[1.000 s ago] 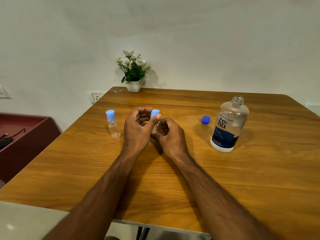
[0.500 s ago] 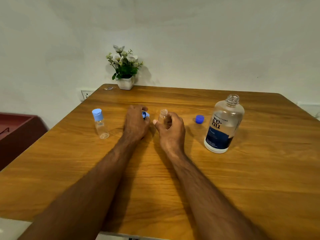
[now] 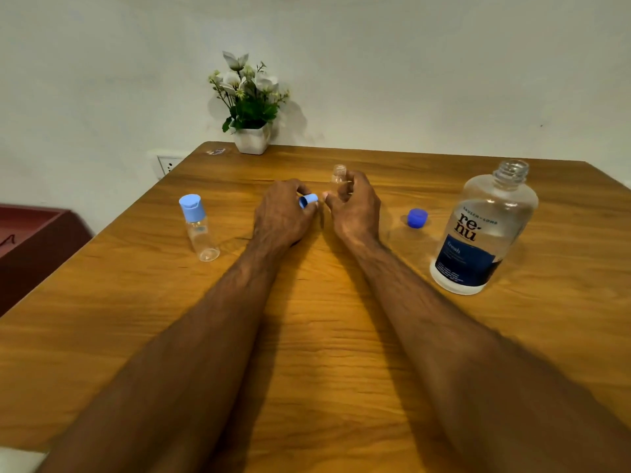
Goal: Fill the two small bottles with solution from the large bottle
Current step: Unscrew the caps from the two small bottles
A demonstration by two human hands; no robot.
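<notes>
Fingers of the left hand curl round a light blue cap, pinching it just above the table. The right hand grips an uncapped small bottle, upright, neck clear of the fingers. Half a second ago the cap sat deeper in the left hand; now it pokes out toward the right thumb. Both forearms lie low and nearly parallel, hands almost touching. At 9 o'clock stands the capped small bottle; at 3 o'clock a dark blue cap, then the open large bottle. Bare wood stretches toward the near edge. A flower pot sits at 12 o'clock by the far edge.
</notes>
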